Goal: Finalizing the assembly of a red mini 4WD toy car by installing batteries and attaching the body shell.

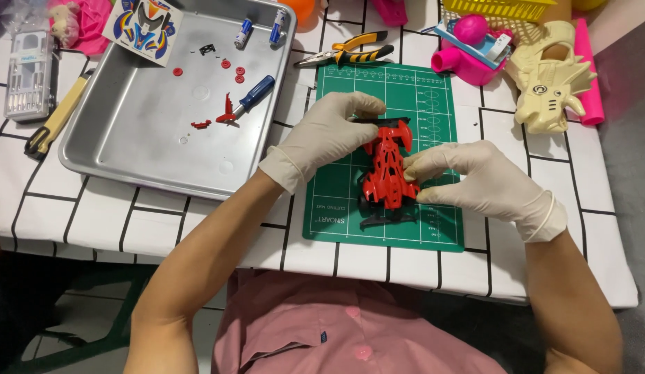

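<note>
We've got both gloved hands, left hand (321, 138) and right hand (475, 181), fingers clamped on the red plastic toy race car (386, 170) over the green cutting mat (433, 104). Body shell looks seated, but small red parts and a blue-handled screwdriver (252, 97) sit in the metal tray (128, 145).

both gloved hands hold a red toy car (386, 173) over a green cutting mat (433, 104) on the tabletop (599, 180). the left hand (322, 135) pinches the car's rear wing, and the right hand (475, 181) has its grip on the car's side. left of the mat sits a metal tray (128, 138) with a blue screwdriver (252, 95), two batteries (261, 29) and small red parts (218, 69). yellow pliers (350, 50) lie just above the mat.
</note>
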